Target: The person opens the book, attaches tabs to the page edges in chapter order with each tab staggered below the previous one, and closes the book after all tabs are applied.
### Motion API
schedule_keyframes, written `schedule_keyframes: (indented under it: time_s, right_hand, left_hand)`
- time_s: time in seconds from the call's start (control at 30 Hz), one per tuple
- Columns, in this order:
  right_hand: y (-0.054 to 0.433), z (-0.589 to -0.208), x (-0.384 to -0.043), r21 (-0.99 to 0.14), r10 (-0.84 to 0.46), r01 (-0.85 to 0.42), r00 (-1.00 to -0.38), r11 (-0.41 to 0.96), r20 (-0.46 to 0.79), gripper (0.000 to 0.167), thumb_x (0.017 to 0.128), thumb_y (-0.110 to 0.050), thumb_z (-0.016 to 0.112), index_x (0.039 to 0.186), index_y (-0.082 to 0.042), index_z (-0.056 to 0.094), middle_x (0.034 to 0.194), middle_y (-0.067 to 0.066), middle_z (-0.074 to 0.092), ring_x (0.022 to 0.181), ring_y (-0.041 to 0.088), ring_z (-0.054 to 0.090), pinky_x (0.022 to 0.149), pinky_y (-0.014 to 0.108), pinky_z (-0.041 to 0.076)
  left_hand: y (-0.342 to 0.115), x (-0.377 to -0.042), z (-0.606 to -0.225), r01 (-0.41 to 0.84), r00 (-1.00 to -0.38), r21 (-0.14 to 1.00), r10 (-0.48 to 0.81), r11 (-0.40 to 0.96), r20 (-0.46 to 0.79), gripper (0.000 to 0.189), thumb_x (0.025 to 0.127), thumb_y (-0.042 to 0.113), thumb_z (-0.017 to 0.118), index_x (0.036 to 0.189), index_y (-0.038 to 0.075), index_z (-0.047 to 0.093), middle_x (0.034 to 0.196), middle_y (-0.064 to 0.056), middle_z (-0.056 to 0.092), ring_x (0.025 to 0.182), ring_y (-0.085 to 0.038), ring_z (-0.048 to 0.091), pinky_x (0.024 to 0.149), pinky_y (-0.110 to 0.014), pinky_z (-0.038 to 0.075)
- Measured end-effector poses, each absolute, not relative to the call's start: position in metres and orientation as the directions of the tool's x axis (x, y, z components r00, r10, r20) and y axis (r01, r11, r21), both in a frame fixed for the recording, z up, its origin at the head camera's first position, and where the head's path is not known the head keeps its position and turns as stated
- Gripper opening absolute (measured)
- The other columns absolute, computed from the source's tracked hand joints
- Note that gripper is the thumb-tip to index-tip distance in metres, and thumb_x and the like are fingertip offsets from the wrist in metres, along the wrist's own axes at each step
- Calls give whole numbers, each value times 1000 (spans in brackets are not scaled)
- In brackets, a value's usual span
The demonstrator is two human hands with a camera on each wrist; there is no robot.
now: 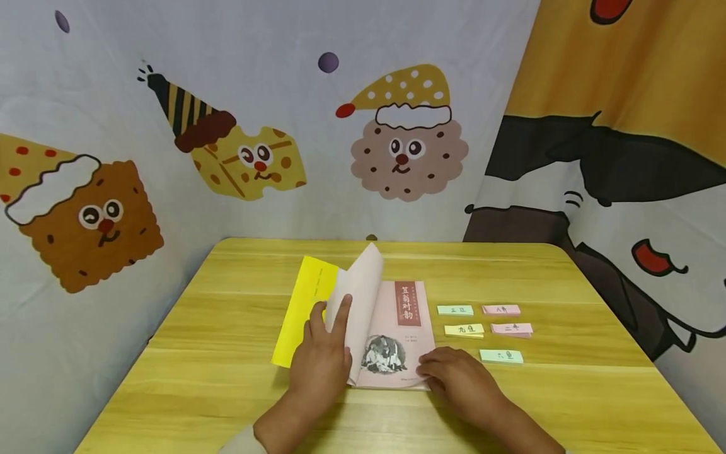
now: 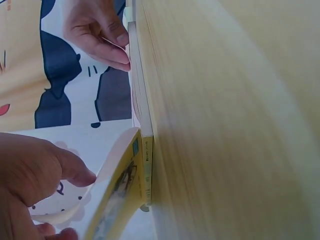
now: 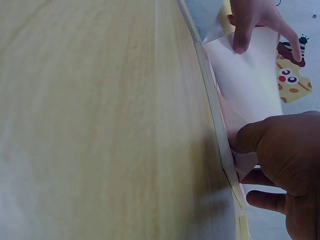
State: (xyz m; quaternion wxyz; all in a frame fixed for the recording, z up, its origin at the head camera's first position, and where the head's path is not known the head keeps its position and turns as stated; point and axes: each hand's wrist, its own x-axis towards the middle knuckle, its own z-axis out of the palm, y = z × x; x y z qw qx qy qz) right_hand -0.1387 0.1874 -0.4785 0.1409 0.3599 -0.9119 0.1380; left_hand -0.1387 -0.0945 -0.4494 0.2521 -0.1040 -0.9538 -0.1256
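Observation:
A book (image 1: 391,353) lies on the table, turned to a pink title page with dark red lettering and a round picture. Its yellow cover (image 1: 300,309) is folded out to the left, and a white leaf (image 1: 358,302) stands partly upright beside the spine. Spread fingers of my left hand (image 1: 321,359) rest against that leaf, with the thumb also on it in the right wrist view. At the lower right corner, my right hand (image 1: 460,381) pinches the edge of the pink page (image 3: 235,117) between thumb and fingers.
Right of the book lie several small folded paper slips with handwriting: two green (image 1: 455,310) (image 1: 501,357), a yellow one (image 1: 464,330) and two pink (image 1: 501,309) (image 1: 512,330). The wooden table (image 1: 227,328) meets a cartoon-printed cloth (image 1: 272,214) behind.

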Motion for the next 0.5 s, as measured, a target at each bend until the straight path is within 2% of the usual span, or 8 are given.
schedule_keyframes:
  time_s: [0.03,0.1,0.17,0.27,0.37,0.43,0.5]
  right_hand:
    - [187,-478,-139,-151,-616,-694,-702,704,358,21,78,-8,85,97,-15,81,108,-3,73,102,17,68,87,40,55]
    - [187,-478,-140,-149,-612,-693,-702,705,364,21,78,-8,85,97,-15,81,108,-4,73,102,17,68,86,40,55]
    - [188,-478,-140,-151,-609,-693,-701,705,372,21,77,-8,86,97,-15,81,108,-3,74,102,17,68,87,40,55]
    - [188,-478,-141,-157,-608,-695,-699,701,377,22,77,-7,86,97,-15,81,108,-3,74,102,17,68,88,41,55]
    - [188,-479,-142,-166,-610,-699,-697,695,377,22,77,-6,85,97,-15,80,108,-3,74,102,17,69,88,41,55]
    - [188,-480,-142,-170,-611,-698,-699,696,371,22,77,-6,85,97,-15,80,108,-2,74,102,18,69,88,42,55]
    - [188,-481,-141,-169,-611,-697,-700,697,370,22,76,-7,86,97,-15,81,108,-2,74,101,18,69,88,41,55]
  left_hand:
    - [-95,-139,-448,257,-855,179,137,950,500,94,78,15,84,159,23,38,143,-26,37,93,-32,54,51,-27,44]
    - [-95,-140,-445,246,-866,165,141,955,480,87,79,15,84,155,25,45,148,-25,33,109,-38,49,73,-37,50]
    - [-96,-140,-444,235,-878,145,146,961,455,78,79,17,83,151,27,53,155,-24,26,129,-44,38,91,-51,42]
    - [-97,-140,-443,236,-896,108,173,966,410,65,81,19,82,142,28,62,164,-21,17,148,-50,13,105,-65,28]
    - [-97,-139,-445,313,-898,54,277,948,341,52,85,13,79,135,25,69,167,-17,19,153,-47,3,115,-65,17]
    - [-98,-139,-447,409,-880,29,385,912,279,47,87,7,76,131,23,71,165,-14,27,154,-43,9,119,-60,17]
    - [-98,-137,-449,504,-847,26,488,863,211,43,90,3,72,129,22,72,161,-11,38,153,-40,19,121,-53,21]
